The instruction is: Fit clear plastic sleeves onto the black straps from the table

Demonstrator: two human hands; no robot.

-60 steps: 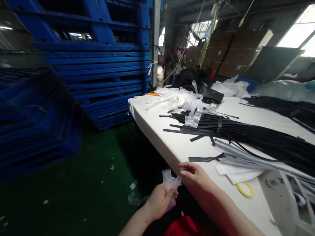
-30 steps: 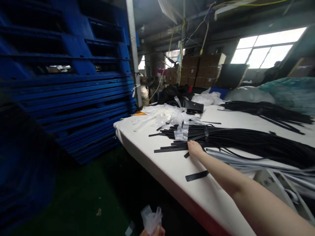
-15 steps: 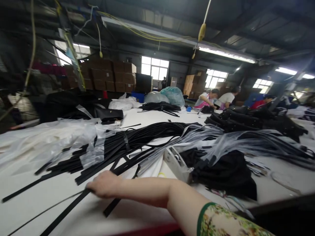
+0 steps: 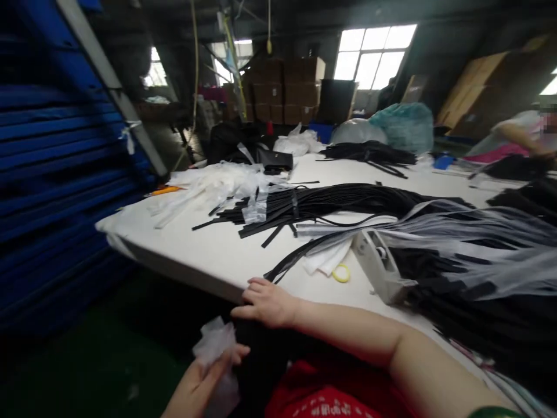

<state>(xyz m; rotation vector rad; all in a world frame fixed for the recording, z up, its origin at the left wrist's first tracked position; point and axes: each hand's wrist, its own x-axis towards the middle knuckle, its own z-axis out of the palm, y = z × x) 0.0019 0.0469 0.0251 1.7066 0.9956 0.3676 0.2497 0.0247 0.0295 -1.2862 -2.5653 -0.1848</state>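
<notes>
Low at the front, off the table's edge, my left hand (image 4: 198,383) grips a crumpled sheet of clear plastic film (image 4: 215,342). My right hand (image 4: 270,303) is at the table's front edge, its fingers curled over the near ends of a few black strips (image 4: 289,258). Whether those strips run on below the hand is lost in the dark. Farther back lies a thick bundle of long black strips (image 4: 348,200), tied with a clear band. A grey tape dispenser (image 4: 376,267) stands right of my right hand, with a yellow ring (image 4: 341,273) beside it.
The white table (image 4: 174,247) ends in a corner at left. Clear plastic pieces (image 4: 221,183) are heaped there. Blue stacked panels (image 4: 65,174) stand left of the table. Film-wrapped strips (image 4: 478,226) spread across the right. A co-worker (image 4: 522,130) is at far right.
The view has swung left and down. My right hand has drawn back to the table's front edge. My left hand has come into view with the plastic film.
</notes>
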